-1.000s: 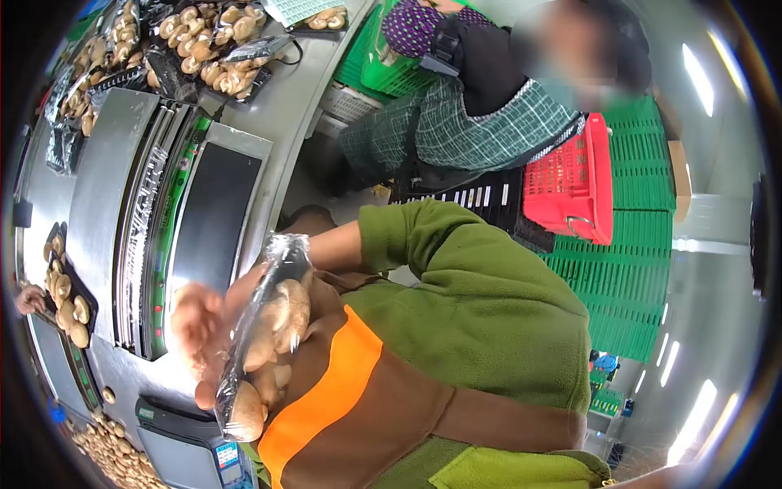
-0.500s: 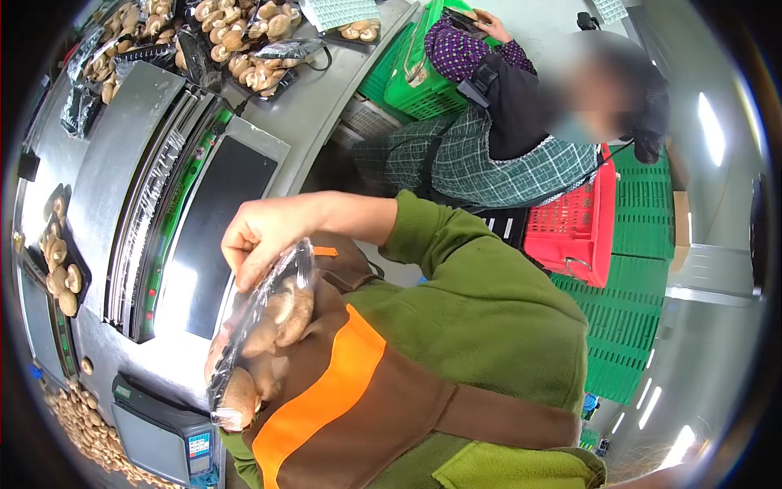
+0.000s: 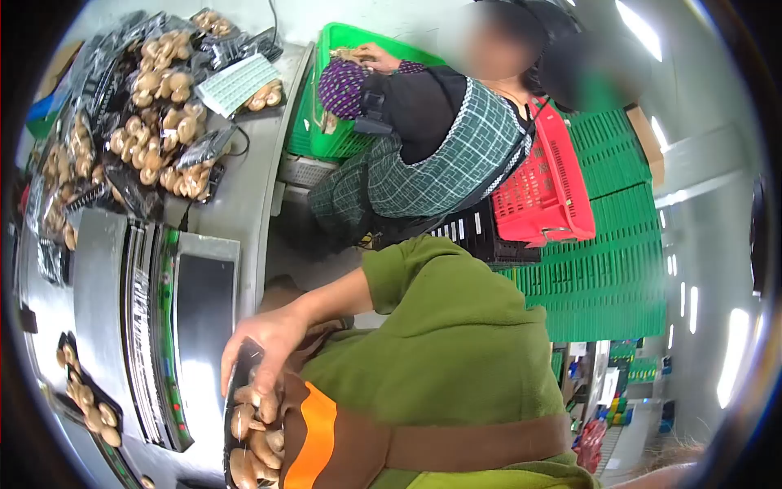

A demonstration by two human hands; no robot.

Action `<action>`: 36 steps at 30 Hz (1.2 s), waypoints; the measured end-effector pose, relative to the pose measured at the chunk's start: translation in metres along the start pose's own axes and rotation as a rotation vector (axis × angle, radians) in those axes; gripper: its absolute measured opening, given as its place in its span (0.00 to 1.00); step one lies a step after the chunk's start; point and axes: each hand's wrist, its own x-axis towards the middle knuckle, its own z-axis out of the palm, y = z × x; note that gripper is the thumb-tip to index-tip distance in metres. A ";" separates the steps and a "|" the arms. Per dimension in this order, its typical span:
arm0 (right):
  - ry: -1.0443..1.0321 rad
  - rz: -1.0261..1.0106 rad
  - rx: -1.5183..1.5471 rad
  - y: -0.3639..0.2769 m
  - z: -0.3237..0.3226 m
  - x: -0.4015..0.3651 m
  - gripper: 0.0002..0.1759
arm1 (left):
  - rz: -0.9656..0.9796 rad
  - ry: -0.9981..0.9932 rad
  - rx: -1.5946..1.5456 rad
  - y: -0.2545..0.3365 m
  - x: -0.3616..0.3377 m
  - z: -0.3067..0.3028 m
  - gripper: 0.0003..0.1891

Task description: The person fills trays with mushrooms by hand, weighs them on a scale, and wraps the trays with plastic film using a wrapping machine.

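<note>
My right hand (image 3: 267, 350) grips the upper end of a black tray of brown mushrooms (image 3: 259, 444), its thumb on the inner side and its fingers along the outer edge. Small glints of clear film show on the tray. It is tilted, close against the front of my brown apron (image 3: 346, 444), and its lower end runs out of the picture. Left of it is a metal machine with a flat dark plate (image 3: 204, 301) and a green strip. My left hand is out of view.
Packed mushroom trays (image 3: 151, 134) heap up on the steel table (image 3: 244, 183), with a pale green sheet (image 3: 238, 85) on top. Another mushroom tray (image 3: 88, 398) lies beyond the machine. A co-worker (image 3: 440, 147) reaches into a green crate (image 3: 346, 41); a red basket (image 3: 542, 191) is behind.
The view has shifted, so the table and machine sit lower. My right hand and the mushroom tray are lower in the picture, and the tray's black side now shows. The scale has left view.
</note>
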 end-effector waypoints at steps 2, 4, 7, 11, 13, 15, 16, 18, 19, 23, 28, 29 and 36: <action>0.082 0.039 0.149 0.013 -0.001 0.002 0.25 | 0.020 0.020 -0.006 0.006 0.004 0.001 0.27; 0.125 0.024 0.183 0.022 -0.002 0.005 0.22 | 0.045 0.031 -0.010 0.009 0.009 0.004 0.28; 0.202 0.105 0.245 0.021 -0.008 0.008 0.25 | 0.066 0.052 -0.021 0.013 0.011 0.008 0.30; 0.347 0.315 -0.002 0.037 -0.022 0.029 0.26 | 0.113 0.091 -0.065 0.020 0.013 0.006 0.32; 0.527 0.326 0.092 0.050 -0.025 0.041 0.28 | 0.154 0.123 -0.111 0.022 0.015 0.008 0.33; 0.532 0.389 0.394 0.041 -0.034 0.040 0.30 | 0.212 0.186 -0.177 0.021 0.017 0.014 0.33; 0.498 0.363 0.439 0.038 -0.036 0.035 0.31 | 0.244 0.233 -0.212 0.021 0.018 0.020 0.32; 0.358 0.340 0.305 0.035 -0.048 0.026 0.37 | 0.243 0.204 -0.236 0.023 0.022 0.028 0.33; 0.445 0.227 0.056 0.041 -0.042 0.027 0.40 | 0.224 0.160 -0.215 0.025 0.023 0.037 0.30; 0.533 0.213 0.199 0.036 -0.050 0.035 0.44 | 0.250 0.151 -0.216 0.026 0.042 0.066 0.31; 0.687 -0.052 0.063 0.006 -0.096 0.072 0.44 | 0.286 0.017 -0.363 0.017 0.051 0.076 0.30; 0.772 -0.085 0.023 -0.008 -0.112 0.084 0.46 | 0.282 0.052 -0.350 0.014 0.054 0.077 0.29; 0.507 -0.117 0.628 -0.062 -0.198 0.173 0.25 | 0.256 0.291 -0.218 0.003 0.058 0.069 0.18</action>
